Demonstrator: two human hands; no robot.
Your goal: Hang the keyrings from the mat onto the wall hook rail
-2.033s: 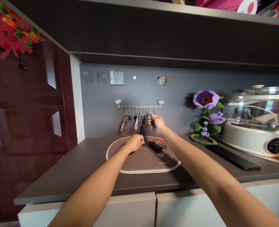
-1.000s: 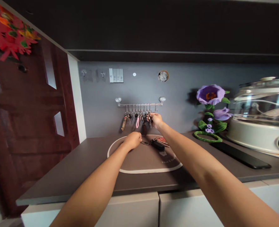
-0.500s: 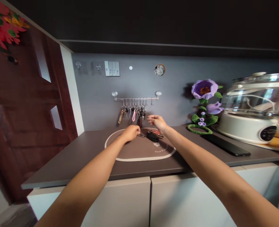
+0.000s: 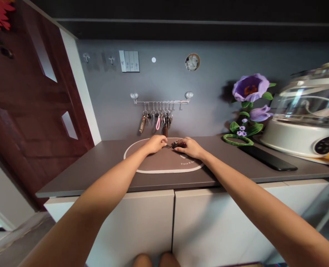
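On the counter lies an oval brown mat (image 4: 159,163) with a pale rim. Above it, my left hand (image 4: 155,144) is closed in a pinch at the left end of a bunch of keys (image 4: 175,144), where a thin metal piece shows. My right hand (image 4: 191,148) is closed round the bunch's right side, thumb in front and fingers behind, hiding most of it. Behind my hands, a clear hook rail (image 4: 161,102) on the wall carries several sets of keys, a pink loop strap (image 4: 158,122) and a brown tag (image 4: 142,124). Some right-hand hooks hold nothing.
A black phone (image 4: 267,157) lies on the counter (image 4: 103,167) to the right. Behind it stand a purple flower ornament (image 4: 250,88) with a green ring base and a white appliance (image 4: 295,137) with a clear top. A dark cabinet (image 4: 181,29) overhangs the wall.
My right hand has come down from above the mat and closed round the keys. My left hand stays pinched at their left end. The view has tilted downward.
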